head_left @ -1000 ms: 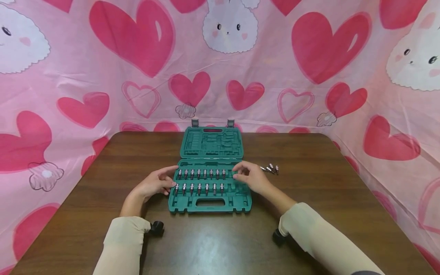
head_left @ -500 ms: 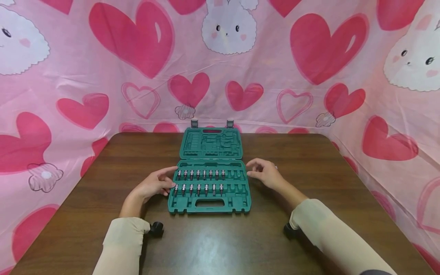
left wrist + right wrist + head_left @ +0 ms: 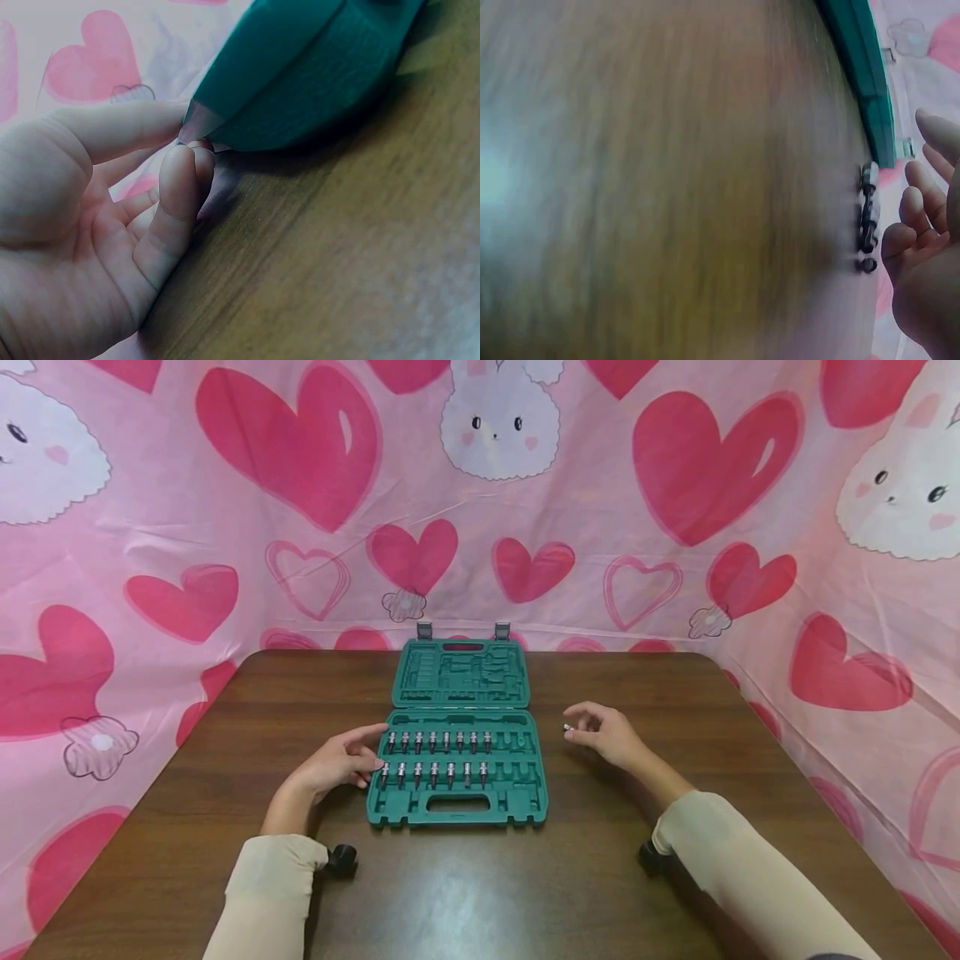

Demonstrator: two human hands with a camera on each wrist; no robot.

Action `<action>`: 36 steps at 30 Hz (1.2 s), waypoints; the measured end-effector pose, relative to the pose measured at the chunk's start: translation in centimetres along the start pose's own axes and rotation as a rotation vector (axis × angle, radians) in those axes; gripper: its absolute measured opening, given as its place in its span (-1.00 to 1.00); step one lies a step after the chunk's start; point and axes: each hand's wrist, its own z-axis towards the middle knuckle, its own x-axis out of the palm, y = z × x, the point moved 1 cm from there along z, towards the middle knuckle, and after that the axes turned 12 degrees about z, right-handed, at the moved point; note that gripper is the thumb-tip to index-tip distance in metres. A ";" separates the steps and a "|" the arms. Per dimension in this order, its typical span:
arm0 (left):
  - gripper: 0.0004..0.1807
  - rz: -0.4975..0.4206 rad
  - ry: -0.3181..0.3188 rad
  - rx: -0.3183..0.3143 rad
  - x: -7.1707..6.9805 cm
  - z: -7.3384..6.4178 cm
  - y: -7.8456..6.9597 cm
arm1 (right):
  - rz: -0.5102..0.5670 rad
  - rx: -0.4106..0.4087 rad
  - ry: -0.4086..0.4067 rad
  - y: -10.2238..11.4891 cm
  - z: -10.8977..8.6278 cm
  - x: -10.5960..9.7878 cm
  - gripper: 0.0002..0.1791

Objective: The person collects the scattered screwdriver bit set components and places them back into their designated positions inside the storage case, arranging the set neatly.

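A green tool case lies unfolded on the table, its lid at the back. Two rows of silver bit sockets fill slots in its base; the slots at the right of each row hold none. At the case's left edge, my left hand touches the side with an extended index finger and thumb, its other fingers bent below. My right hand hovers right of the case, thumb and index finger parted around a loose bit socket. More loose bit sockets lie below its fingertips in the right wrist view.
A brown wooden table carries everything. Pink cloth with hearts and rabbits rises behind it and along both sides. Two metal latches stand up from the lid's far edge.
My right hand has left the right end of the case's back row and moved right to the loose bit sockets. My left hand has stayed at the case's left edge.
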 end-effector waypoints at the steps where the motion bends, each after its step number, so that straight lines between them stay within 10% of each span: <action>1: -0.28 -0.001 0.000 -0.002 0.0 0.0 0.0 | -0.005 0.003 -0.004 -0.2 -0.1 -0.2 -0.62; 18: -0.28 0.003 -0.005 -0.007 0.0 -0.1 -0.2 | -0.111 -0.017 -0.109 -2.8 -0.5 -3.0 -0.66; 36: -0.28 0.000 -0.009 -0.006 0.1 0.0 -0.1 | -0.270 0.038 -0.023 -3.1 -0.6 -4.1 -0.62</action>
